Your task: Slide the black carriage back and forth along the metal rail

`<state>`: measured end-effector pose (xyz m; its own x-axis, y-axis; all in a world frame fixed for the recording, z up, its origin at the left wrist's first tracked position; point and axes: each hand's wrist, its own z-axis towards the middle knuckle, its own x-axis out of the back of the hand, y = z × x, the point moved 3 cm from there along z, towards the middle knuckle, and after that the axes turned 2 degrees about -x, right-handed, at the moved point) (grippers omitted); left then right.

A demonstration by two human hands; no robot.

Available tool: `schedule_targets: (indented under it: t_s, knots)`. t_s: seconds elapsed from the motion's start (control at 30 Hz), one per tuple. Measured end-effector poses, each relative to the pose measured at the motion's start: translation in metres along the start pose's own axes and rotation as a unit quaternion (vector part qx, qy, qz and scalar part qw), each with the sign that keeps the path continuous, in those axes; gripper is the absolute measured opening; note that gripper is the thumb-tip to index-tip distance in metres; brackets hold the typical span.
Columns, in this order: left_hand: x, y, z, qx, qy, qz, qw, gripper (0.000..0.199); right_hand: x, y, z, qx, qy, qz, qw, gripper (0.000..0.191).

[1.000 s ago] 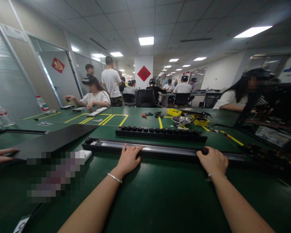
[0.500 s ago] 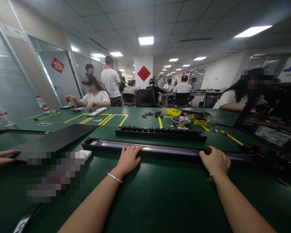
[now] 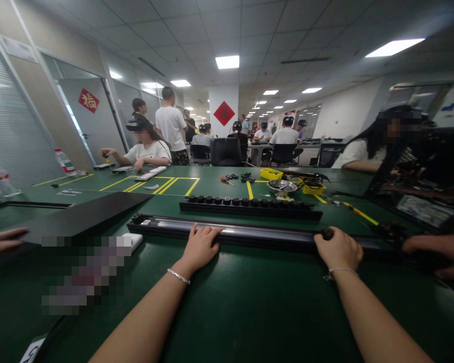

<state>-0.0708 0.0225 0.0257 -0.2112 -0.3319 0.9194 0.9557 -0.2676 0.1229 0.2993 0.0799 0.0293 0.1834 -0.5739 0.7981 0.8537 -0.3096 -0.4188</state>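
Note:
A long black rail housing (image 3: 166,233) with a shiny strip along its top lies crosswise on the green table. My left hand (image 3: 202,247) rests flat on its middle, fingers apart. Farther right, my right hand (image 3: 338,250) curls over the rail, its fingers closed around a small black rounded part (image 3: 328,234), mostly hidden by the hand. Just behind lies a shorter black bar (image 3: 249,207) carrying a row of several round black pieces.
Another person's hand (image 3: 439,250) is at the right, by dark parts near the rail's end. A co-worker's hand (image 3: 3,241) touches a black panel (image 3: 87,217) at left. Behind stand a metal bowl (image 3: 282,187) and a yellow tray (image 3: 271,174).
My right hand has slid slightly right along the rail with the small black part. Another person's hand has come in from the right. My left hand stays put.

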Motion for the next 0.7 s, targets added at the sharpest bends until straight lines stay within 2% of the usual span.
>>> schedule_targets:
  t_s: [0.17,0.7]
  knots:
    - [0.000,0.000,0.000,0.002,0.000,0.001,1.000,0.044,0.002,0.009,0.005,-0.028,0.014,0.014,0.999,0.043]
    - [-0.001,-0.001,0.000,0.002,0.007,0.010,1.000,0.045,0.002,0.013,0.008,-0.033,0.018,0.016,0.999,0.045]
